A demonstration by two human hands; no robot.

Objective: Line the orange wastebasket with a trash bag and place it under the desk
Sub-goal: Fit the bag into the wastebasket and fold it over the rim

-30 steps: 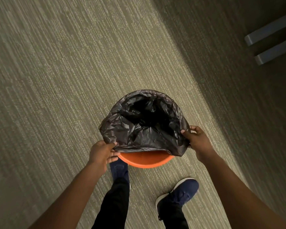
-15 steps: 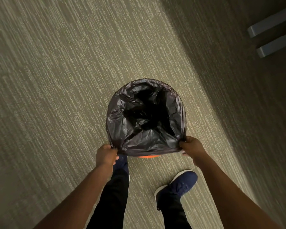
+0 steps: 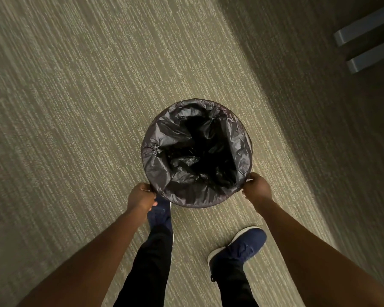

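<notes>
Head view, looking straight down: the black trash bag [image 3: 164, 171] is pinched at its turned-over edge by both hands. The left hand [image 3: 141, 196] is clenched on the film at the near-left of the rim, fingers curled under, and the right hand [image 3: 257, 187] is closed on the film at the near-right, knuckles up. Between the two grips the bag's hem is drawn taut across the near side of the rim.

The wastebasket itself is fully covered from this angle (none of its orange shows); only its round outline can be read through the plastic stretched over the rim. The bag is glossy and creased, gathered into a small pucker at the left edge, and it sinks into a dark hollow at the centre where folds are bunched together.

The lined basket is seen over the carpet [image 3: 75, 107], just ahead of the person's feet; whether it rests on the floor or is held slightly above it cannot be told. A navy shoe [image 3: 160, 212] is partly hidden behind the left hand and the basket's near edge, and the other navy shoe [image 3: 239, 247] is set further back to the right, below black trousers.

The carpet is a ribbed grey-beige weave, lit on the left and crossed by a broad shadow on the right. Two grey bars [image 3: 368, 43] lie in the upper right corner, well apart from the basket.
</notes>
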